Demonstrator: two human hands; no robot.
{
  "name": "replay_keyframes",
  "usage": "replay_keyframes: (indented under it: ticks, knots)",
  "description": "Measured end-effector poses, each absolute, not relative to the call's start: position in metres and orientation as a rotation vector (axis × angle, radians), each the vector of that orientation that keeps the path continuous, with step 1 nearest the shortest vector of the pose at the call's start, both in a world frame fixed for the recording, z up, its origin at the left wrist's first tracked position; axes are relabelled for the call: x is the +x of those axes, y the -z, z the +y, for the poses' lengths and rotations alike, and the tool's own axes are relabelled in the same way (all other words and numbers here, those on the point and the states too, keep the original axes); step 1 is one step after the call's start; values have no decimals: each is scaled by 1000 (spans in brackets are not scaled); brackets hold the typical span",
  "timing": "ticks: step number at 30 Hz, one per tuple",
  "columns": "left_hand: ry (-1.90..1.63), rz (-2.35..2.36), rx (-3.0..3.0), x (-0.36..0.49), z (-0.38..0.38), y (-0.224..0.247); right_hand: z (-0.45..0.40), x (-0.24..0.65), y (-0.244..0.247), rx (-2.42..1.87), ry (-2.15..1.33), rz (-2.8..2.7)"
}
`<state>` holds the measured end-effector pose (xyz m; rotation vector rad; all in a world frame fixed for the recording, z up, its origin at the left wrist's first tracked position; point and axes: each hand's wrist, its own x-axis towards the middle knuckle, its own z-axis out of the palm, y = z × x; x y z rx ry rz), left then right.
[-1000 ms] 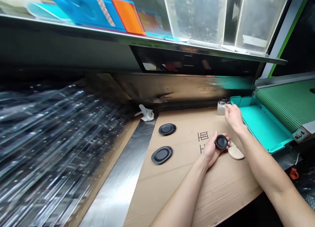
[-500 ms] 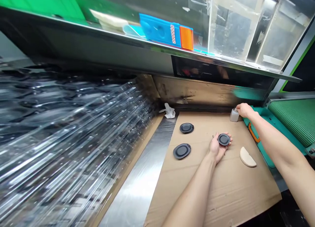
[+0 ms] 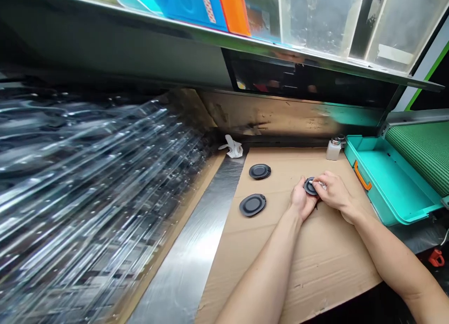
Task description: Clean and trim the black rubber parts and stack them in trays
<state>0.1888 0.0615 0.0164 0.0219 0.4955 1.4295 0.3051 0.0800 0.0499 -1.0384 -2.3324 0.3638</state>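
Note:
My left hand (image 3: pixel 301 200) lies palm up on the cardboard sheet (image 3: pixel 329 263), cupping a small black rubber disc (image 3: pixel 310 186). My right hand (image 3: pixel 332 190) is pressed close over that disc, its fingertips pinching a small pale item (image 3: pixel 323 186) against the disc's edge. Two larger black oval discs (image 3: pixel 260 171) (image 3: pixel 252 204) lie on the cardboard to the left, apart from my hands. Behind my hands stands a small white bottle with a metal cap (image 3: pixel 333 150). The pale half-round pad is not visible.
A teal tray with an orange handle (image 3: pixel 389 183) sits to the right, beside a green mesh conveyor belt (image 3: pixel 423 155). Clear plastic sheets (image 3: pixel 94 183) are piled at the left, past a steel strip (image 3: pixel 189 254). A white tissue (image 3: pixel 232 147) lies at the back.
My right hand has moved from the bottle back onto the small disc in my left hand. The half-round pad no longer shows. The view has shifted slightly.

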Motion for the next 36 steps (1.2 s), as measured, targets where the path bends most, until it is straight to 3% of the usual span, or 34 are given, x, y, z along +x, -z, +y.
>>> replay_keyframes:
  ticks: [11, 16, 22, 36]
  knots:
    - [-1328, 479, 14, 178, 57, -22, 88, 321, -52, -1096, -599, -1959]
    - [-1156, 609, -47, 179, 51, -35, 91, 328, -54, -1045, -750, -2026]
    - [-1069, 699, -29, 181, 49, -37, 91, 330, -56, -1060, -691, -2159]
    - [-1467, 954, 160, 202, 53, -23, 81, 323, -55, -1145, -399, -2386]
